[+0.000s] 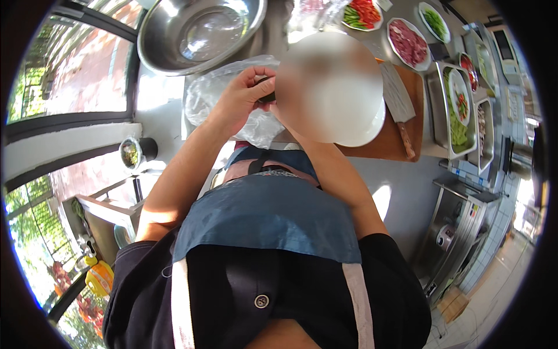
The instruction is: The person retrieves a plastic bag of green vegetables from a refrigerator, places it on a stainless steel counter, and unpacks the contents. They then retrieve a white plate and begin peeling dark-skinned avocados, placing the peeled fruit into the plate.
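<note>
My left hand [246, 94] grips a small dark object [267, 89] between thumb and fingers; what it is cannot be told. My right hand [280, 114] comes close to it from the other side, mostly hidden by a blurred round patch. Beyond that patch shows the rim of a white plate or bowl [378, 128], overlapping a brown cutting board [362, 152]. A cleaver [397, 98] with a wooden handle rests on the board, blade away from me. Under and beside my left hand lies a crumpled clear plastic bag [257, 126].
A large steel basin [152, 48] stands at the back left. Plates of raw meat [408, 43], cut red and green peppers [362, 15] and chopped greens [434, 25] sit at the back right. Steel trays [442, 109] hold food at the right. Windows line the left.
</note>
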The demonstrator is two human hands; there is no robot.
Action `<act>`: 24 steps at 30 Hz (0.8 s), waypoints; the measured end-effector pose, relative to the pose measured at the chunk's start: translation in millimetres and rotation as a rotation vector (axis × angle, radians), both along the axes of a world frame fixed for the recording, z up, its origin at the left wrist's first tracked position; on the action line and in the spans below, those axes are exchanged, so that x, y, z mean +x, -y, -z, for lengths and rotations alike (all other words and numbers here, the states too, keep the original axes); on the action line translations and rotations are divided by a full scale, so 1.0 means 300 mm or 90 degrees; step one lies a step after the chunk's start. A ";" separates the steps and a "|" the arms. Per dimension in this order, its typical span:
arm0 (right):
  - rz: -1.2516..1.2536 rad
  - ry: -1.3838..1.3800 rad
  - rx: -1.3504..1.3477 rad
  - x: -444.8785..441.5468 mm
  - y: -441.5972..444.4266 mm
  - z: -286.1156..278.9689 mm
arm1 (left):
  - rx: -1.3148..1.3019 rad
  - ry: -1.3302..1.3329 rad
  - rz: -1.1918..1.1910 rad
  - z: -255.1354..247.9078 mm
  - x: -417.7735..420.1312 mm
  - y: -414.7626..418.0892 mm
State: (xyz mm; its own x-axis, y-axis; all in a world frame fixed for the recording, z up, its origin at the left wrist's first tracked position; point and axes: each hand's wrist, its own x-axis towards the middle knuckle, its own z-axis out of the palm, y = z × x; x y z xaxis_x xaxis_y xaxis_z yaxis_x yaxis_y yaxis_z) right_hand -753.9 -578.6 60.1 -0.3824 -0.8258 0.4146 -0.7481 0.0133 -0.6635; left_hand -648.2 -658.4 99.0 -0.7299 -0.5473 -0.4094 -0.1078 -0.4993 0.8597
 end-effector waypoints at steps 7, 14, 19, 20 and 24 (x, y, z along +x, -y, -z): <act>-0.093 0.278 -0.088 -0.114 0.041 0.205 | -0.758 -0.042 0.038 0.147 -0.271 -0.087; -0.080 -0.127 0.072 -0.092 0.083 0.190 | -0.839 0.161 0.206 0.130 -0.441 -0.257; -0.089 -0.153 0.156 -0.061 0.045 0.139 | -0.820 0.194 0.309 0.209 -0.469 -0.260; -0.085 -0.170 0.164 -0.053 0.037 0.116 | -0.822 0.150 0.294 0.228 -0.461 -0.244; -0.122 -0.133 0.111 -0.085 0.024 0.143 | -0.796 0.066 0.038 0.192 -0.350 -0.207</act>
